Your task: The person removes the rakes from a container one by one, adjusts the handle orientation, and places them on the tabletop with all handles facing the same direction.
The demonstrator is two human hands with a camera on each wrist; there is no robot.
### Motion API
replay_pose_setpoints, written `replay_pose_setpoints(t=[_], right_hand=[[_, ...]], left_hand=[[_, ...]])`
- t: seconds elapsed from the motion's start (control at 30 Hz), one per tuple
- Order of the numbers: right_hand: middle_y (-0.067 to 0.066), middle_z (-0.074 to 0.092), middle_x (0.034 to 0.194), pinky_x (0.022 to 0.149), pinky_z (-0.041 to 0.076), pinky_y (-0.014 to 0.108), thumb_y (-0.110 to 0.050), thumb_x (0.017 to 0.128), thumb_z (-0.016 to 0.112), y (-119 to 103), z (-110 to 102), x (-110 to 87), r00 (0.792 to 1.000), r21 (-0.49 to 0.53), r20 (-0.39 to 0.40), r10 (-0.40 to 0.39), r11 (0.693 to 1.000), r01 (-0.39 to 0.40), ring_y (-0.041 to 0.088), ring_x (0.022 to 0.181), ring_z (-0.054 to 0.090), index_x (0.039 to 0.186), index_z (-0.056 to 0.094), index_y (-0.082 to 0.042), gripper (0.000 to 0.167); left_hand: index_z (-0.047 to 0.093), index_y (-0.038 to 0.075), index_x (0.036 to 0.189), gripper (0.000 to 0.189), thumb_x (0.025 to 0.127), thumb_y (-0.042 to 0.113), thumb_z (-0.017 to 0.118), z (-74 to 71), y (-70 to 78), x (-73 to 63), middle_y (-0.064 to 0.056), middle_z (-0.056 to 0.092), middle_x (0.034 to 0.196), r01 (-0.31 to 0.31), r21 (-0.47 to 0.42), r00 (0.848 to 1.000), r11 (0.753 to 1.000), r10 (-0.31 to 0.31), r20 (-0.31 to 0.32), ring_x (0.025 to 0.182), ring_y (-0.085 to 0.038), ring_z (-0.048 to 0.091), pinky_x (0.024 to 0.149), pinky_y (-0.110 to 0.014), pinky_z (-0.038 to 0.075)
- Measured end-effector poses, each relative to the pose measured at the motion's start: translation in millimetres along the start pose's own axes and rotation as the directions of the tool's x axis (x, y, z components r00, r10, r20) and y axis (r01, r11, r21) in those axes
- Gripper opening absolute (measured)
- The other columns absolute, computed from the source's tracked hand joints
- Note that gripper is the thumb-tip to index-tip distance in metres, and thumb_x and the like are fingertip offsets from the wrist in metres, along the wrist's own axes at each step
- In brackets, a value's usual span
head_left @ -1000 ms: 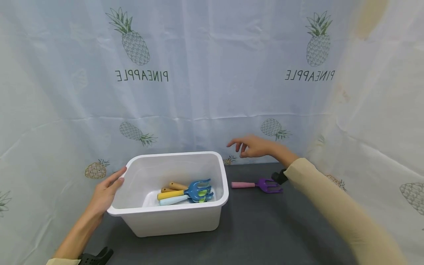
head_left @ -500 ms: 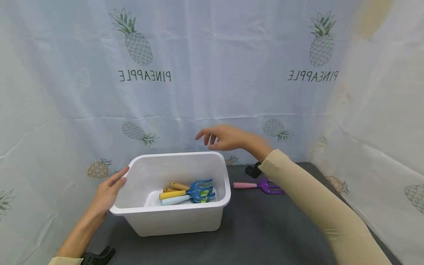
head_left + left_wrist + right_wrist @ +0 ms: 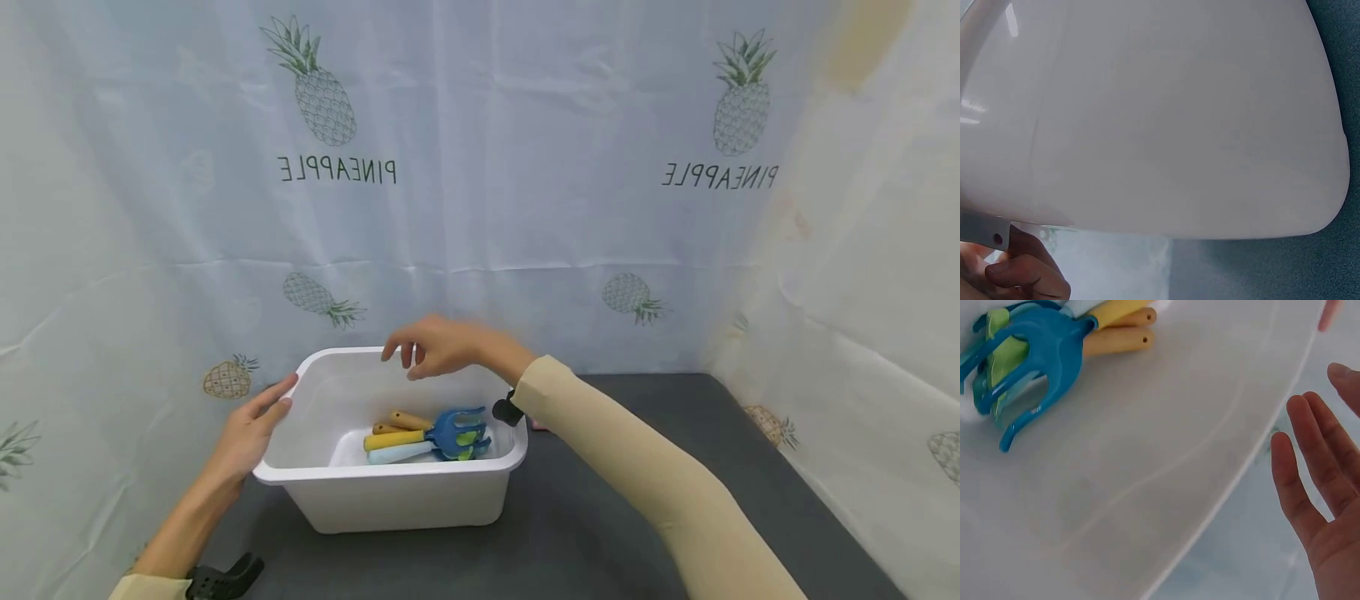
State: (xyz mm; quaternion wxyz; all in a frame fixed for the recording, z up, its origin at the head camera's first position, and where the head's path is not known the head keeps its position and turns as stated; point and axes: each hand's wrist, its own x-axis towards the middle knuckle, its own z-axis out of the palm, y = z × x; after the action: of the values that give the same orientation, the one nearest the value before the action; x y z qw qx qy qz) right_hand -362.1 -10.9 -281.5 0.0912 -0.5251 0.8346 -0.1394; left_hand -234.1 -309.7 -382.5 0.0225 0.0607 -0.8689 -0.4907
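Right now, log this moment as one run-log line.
left hand: holds white bin by rim; right hand: holds nothing, near far rim; in bin: blue fork, wooden handles; outside: pink handle

Head view softly lit, faint shadow beside the white tub (image 3: 397,504) on the bench (image 3: 585,525); left wrist view dimmer, glare streaking the tub.

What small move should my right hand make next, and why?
Probably lower your right hand toward the yellow-handled fork: it lies atop other tools in the white tub, your left hand holds the tub, and the right hangs empty near the far rim.
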Motion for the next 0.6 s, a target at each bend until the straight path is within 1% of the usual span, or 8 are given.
replay_pose_setpoints(t=[0.13, 0.2, 0.3, 0.37, 0.47, 0.6], right_hand=[[0.007, 0.074, 0.114, 0.08, 0.055, 0.02, -0.014, 0.096, 0.071, 1, 18, 19.5, 0.999, -0.011, 0.045, -0.006, 1.0, 0.007, 0.018, 0.101, 0.067, 0.135, 0.066, -0.017, 0.04], [0.007, 0.075, 0.113, 0.079, 0.054, 0.019, -0.015, 0.095, 0.071, 3, 27, 29.0, 0.998, -0.031, 0.061, -0.004, 0.999, 0.006, 0.016, 0.099, 0.068, 0.135, 0.066, -0.018, 0.039], [0.005, 0.075, 0.114, 0.08, 0.054, 0.018, -0.017, 0.095, 0.072, 9, 41, 40.6, 0.996, -0.043, 0.086, 0.023, 0.999, -0.02, 0.014, 0.1, 0.066, 0.135, 0.066, -0.02, 0.04], [0.004, 0.073, 0.114, 0.08, 0.053, 0.019, -0.017, 0.096, 0.072, 12, 50, 45.0, 0.992, -0.038, 0.107, 0.059, 0.998, -0.056, 0.012, 0.1, 0.064, 0.135, 0.066, -0.021, 0.04], [0.003, 0.072, 0.115, 0.08, 0.053, 0.019, -0.019, 0.095, 0.073, 17, 62, 49.6, 0.987, -0.045, 0.127, 0.096, 0.995, -0.091, 0.012, 0.098, 0.061, 0.133, 0.067, -0.024, 0.039], [-0.001, 0.07, 0.11, 0.078, 0.052, 0.019, -0.024, 0.094, 0.076, 22, 74, 53.2, 0.984, -0.076, 0.137, 0.113, 0.992, -0.104, 0.011, 0.094, 0.059, 0.13, 0.069, -0.025, 0.037]], left_hand=[[0.024, 0.019, 0.165, 0.06, 0.112, 0.045, 0.032, 0.9, 0.1, -0.7, -0.024, 0.019, 0.171, 0.004, 0.005, 1.0, 1.0, -0.004, 0.003, 0.144, -0.051, 0.041, 0.081, -0.022, 0.053], [0.025, 0.019, 0.165, 0.059, 0.112, 0.044, 0.033, 0.9, -0.6, -0.9, -0.025, 0.02, 0.17, -0.004, 0.0, 1.0, 1.0, 0.004, 0.0, 0.142, -0.05, 0.045, 0.081, -0.022, 0.054], [0.026, 0.018, 0.165, 0.059, 0.112, 0.043, 0.035, 1.2, -2.2, -0.9, -0.026, 0.022, 0.169, -0.02, -0.007, 1.0, 1.0, 0.02, 0.001, 0.139, -0.047, 0.049, 0.08, -0.023, 0.055], [0.026, 0.018, 0.165, 0.059, 0.112, 0.043, 0.035, 1.3, -3.0, -0.9, -0.026, 0.023, 0.169, -0.03, -0.01, 1.0, 0.999, 0.03, 0.003, 0.138, -0.046, 0.05, 0.077, -0.021, 0.055], [0.025, 0.019, 0.165, 0.059, 0.112, 0.044, 0.034, 1.3, -3.0, -0.9, -0.025, 0.021, 0.17, -0.027, -0.006, 1.0, 1.0, 0.027, 0.007, 0.14, -0.049, 0.047, 0.077, -0.021, 0.054], [0.024, 0.019, 0.166, 0.06, 0.112, 0.044, 0.033, 1.1, -2.3, -0.8, -0.025, 0.019, 0.17, -0.025, 0.0, 1.0, 1.0, 0.025, 0.008, 0.142, -0.05, 0.045, 0.078, -0.021, 0.054]])
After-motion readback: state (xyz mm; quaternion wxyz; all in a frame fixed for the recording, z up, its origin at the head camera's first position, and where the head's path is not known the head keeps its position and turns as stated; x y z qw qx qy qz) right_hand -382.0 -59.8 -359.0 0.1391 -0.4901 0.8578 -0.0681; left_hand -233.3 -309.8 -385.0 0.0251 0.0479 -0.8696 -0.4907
